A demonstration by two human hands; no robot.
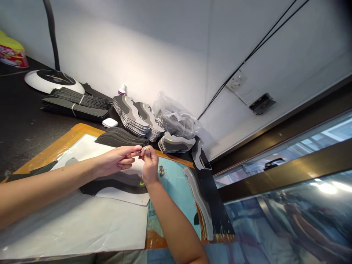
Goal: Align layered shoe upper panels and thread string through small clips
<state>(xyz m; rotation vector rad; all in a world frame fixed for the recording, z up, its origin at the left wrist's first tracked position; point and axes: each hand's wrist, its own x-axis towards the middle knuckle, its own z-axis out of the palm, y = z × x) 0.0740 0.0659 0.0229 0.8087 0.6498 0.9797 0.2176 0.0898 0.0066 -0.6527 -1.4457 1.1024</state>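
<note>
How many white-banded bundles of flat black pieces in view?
2: front black bundle and rear black bundle, both near the round white-and-black lamp base. Others may be hidden.

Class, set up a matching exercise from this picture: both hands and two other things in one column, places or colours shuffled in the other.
Things:
1. Left hand
2. Right hand
3. Lamp base
4. Bag

Places or colours:
A. Clear plastic, by the wall
B. Its forearm lies over the white sheet
C. White with a dark top
D. Its forearm lies over the blue sheet

Pairs: 1-B; 2-D; 3-C; 4-A
</note>
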